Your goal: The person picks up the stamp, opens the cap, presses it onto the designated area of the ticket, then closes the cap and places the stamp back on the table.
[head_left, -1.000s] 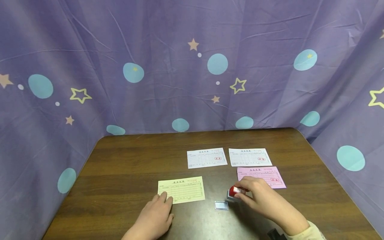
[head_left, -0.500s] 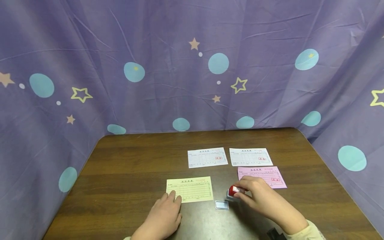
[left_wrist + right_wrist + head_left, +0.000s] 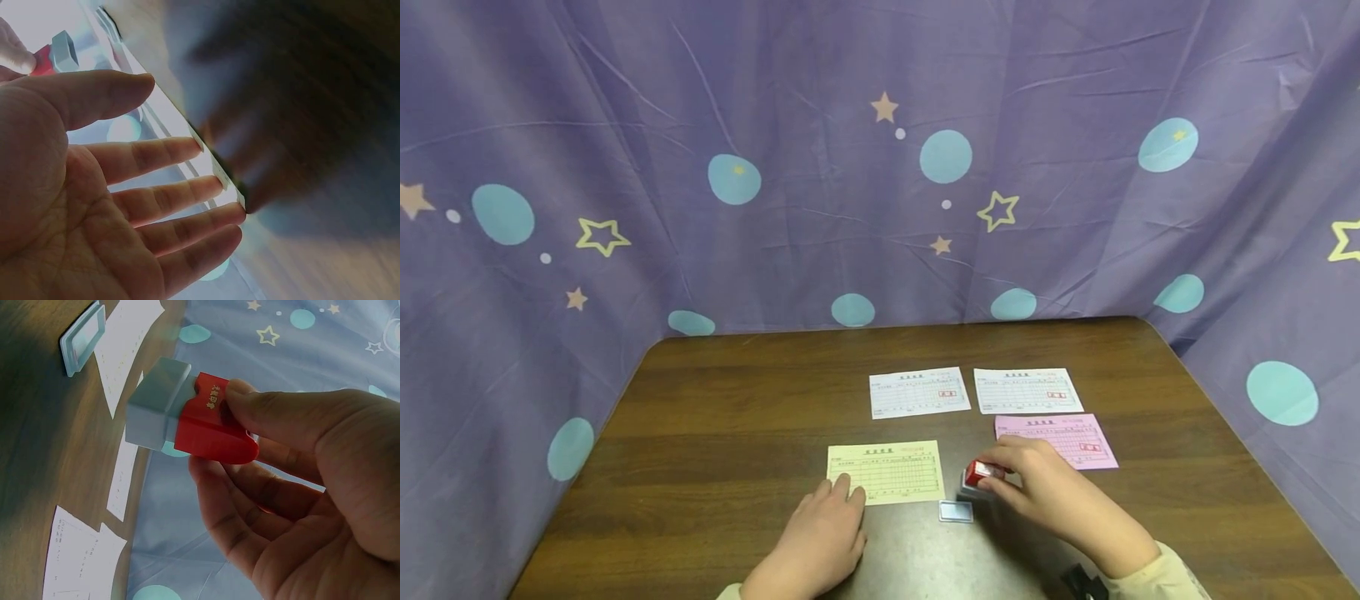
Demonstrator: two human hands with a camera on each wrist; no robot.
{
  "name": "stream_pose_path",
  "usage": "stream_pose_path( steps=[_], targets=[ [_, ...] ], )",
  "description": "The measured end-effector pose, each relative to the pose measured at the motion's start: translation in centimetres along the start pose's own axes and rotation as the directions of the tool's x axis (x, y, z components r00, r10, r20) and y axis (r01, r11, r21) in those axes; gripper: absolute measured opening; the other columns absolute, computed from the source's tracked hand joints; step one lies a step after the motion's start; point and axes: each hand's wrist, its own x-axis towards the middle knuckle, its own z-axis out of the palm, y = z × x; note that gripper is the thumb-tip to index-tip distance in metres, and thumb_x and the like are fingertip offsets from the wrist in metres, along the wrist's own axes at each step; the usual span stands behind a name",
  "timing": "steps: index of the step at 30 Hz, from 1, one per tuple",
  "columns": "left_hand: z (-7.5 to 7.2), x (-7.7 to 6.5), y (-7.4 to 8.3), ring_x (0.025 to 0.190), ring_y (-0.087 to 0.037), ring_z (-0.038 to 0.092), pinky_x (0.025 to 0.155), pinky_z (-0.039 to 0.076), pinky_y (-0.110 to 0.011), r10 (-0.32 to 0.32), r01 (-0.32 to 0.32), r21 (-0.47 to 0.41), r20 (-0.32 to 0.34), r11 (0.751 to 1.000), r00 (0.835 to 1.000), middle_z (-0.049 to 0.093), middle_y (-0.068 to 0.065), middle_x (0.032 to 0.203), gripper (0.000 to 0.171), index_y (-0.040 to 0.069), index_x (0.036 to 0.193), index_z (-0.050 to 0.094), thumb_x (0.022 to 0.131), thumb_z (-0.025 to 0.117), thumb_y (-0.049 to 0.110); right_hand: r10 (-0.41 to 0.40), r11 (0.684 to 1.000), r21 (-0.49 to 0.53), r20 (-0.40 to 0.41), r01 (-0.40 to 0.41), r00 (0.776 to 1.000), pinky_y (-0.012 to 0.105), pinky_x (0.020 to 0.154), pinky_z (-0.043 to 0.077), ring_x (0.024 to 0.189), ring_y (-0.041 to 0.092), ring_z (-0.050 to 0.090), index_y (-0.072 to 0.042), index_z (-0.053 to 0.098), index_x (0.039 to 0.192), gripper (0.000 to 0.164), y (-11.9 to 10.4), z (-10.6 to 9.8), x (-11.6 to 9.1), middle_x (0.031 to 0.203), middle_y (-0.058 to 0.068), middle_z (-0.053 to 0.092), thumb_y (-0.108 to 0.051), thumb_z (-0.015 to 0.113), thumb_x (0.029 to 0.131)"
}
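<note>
My left hand lies with its fingers extended, fingertips on the lower left edge of a yellow printed slip. In the left wrist view those fingers touch the slip's edge from above. Between thumb and fingers my right hand pinches a red and grey rubber stamp, held above the table just right of the yellow slip. The stamp's grey end faces down toward the tabletop. Its small rectangular cap lies on the table below the slip's right corner, also visible in the right wrist view.
Two white slips lie side by side at the back, each with a red stamped mark. A pink slip, also marked in red, lies partly behind my right hand. The brown table meets a purple patterned curtain.
My left hand has slid the yellow slip to the right, closer to the stamp. My right hand has shifted the stamp slightly left.
</note>
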Motion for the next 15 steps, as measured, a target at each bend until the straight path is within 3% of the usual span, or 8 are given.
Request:
stream_pose_path(
  steps=[6, 15],
  targets=[
    [-0.01, 0.19, 0.19, 0.087, -0.031, 0.057, 0.076, 0.051, -0.051, 0.009, -0.009, -0.006, -0.008, 1.000, 1.000, 0.058, -0.014, 0.099, 0.030, 0.000, 0.102, 0.067, 0.085, 0.077, 0.022, -0.039, 0.999, 0.001, -0.010, 0.039, 0.999, 0.022, 0.062, 0.047, 0.069, 0.003, 0.053, -0.007, 0.073, 0.092, 0.016, 0.14, 0.13, 0.30, 0.080, -0.012, 0.060, -0.007, 0.083, 0.081],
    [0.32, 0.59, 0.53, 0.082, -0.029, 0.054, 0.070, 0.051, -0.048, 0.011, -0.010, 0.028, -0.044, 1.000, 0.999, 0.055, -0.012, 0.095, 0.031, 0.000, 0.103, 0.066, 0.084, 0.077, 0.022, -0.030, 1.000, 0.000, 0.017, 0.030, 0.999, 0.023, 0.061, 0.046, 0.067, 0.005, 0.052, -0.007, 0.074, 0.094, 0.015, -0.05, 0.61, 0.99, 0.080, -0.012, 0.057, -0.008, 0.083, 0.082]
  ],
)
